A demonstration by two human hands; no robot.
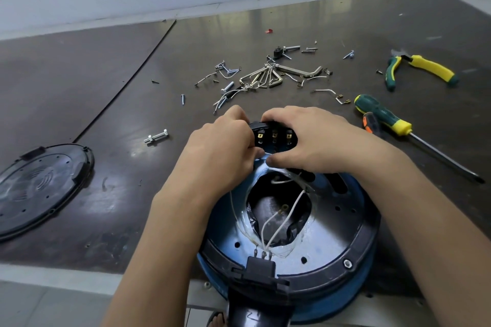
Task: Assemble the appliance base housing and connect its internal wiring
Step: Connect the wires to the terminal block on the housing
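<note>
The left hand (220,151) and right hand (316,141) grip the terminal block (273,136) at the housing (332,233) rim. Probably the wiring step; next the white wires (276,223) must meet its terminals.

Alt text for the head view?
A left hand and right hand grip a black terminal block at the far rim of an upturned blue appliance base, white wires trailing inside. A black cover plate lies left; hex keys, pliers and screwdrivers beyond.
</note>
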